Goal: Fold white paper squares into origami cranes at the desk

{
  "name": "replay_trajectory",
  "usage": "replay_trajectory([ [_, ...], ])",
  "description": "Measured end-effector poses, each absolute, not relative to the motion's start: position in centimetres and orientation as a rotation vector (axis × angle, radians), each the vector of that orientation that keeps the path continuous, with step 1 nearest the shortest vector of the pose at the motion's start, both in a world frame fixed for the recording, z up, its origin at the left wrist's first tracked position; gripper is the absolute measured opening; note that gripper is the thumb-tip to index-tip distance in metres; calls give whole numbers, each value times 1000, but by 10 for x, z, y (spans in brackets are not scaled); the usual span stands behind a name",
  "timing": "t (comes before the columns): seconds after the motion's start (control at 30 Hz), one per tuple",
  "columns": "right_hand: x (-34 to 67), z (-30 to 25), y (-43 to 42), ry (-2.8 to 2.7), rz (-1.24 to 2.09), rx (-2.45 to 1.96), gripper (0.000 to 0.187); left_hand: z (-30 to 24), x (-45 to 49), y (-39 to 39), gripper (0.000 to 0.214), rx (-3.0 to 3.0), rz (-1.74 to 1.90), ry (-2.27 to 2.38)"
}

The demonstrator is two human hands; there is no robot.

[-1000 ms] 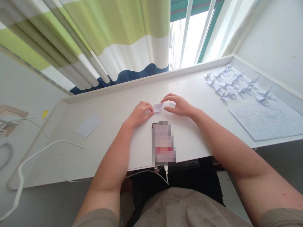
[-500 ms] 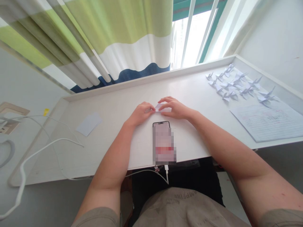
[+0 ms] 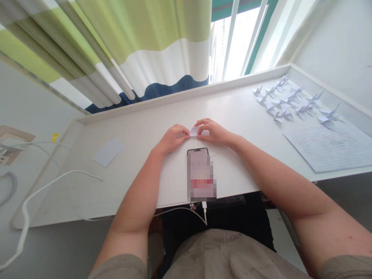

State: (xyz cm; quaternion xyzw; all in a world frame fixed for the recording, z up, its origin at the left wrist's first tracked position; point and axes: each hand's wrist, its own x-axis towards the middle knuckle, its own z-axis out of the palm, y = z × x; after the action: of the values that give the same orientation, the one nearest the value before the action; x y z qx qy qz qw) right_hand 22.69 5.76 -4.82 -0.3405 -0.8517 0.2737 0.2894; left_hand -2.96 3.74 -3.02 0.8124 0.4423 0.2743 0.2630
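Observation:
A small piece of folded white paper [image 3: 193, 132] lies on the white desk [image 3: 139, 155], between my two hands. My left hand [image 3: 173, 138] pinches its left end with thumb and fingertips. On the other side, my right hand [image 3: 215, 132] has its thumb and index finger closed on the paper's near edge, with the other fingers curved over it. Parts of the paper are hidden behind the right fingers. Just below the hands lies a phone [image 3: 198, 152] with a blurred screen and a charging cable [image 3: 204, 207] plugged in at its near end.
Several folded paper cranes [image 3: 290, 99] stand at the right rear of the desk. Written sheets [image 3: 331, 149] lie in front of them. Some blank white paper [image 3: 109, 153] rests at the left, near a white cable [image 3: 72, 171]. A raised rim [image 3: 145, 99] runs along the desk's back.
The right thumb and index finger have come together on the paper, and more of the paper shows between the hands. The left hand stays in place with its pinch.

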Motion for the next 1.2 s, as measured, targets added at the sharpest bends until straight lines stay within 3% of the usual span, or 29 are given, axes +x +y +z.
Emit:
replay_trajectory([
  [0.53,224,-45,55,-2236,758,-976,10,-32,-19,33,9,1921,858,1298],
  [0.6,223,-44,54,-2197,775,-993,5,-33,-18,33,5,1941,860,1311],
  [0.73,223,-43,54,-2150,808,-1003,16,-34,-18,33,9,2034,806,1303],
  [0.93,230,-43,55,-2227,906,-894,10,-35,-11,29,12,2212,737,1240],
  [1.2,229,-40,55,-1849,1056,-838,42,-31,-3,30,12,1906,1043,1280],
])
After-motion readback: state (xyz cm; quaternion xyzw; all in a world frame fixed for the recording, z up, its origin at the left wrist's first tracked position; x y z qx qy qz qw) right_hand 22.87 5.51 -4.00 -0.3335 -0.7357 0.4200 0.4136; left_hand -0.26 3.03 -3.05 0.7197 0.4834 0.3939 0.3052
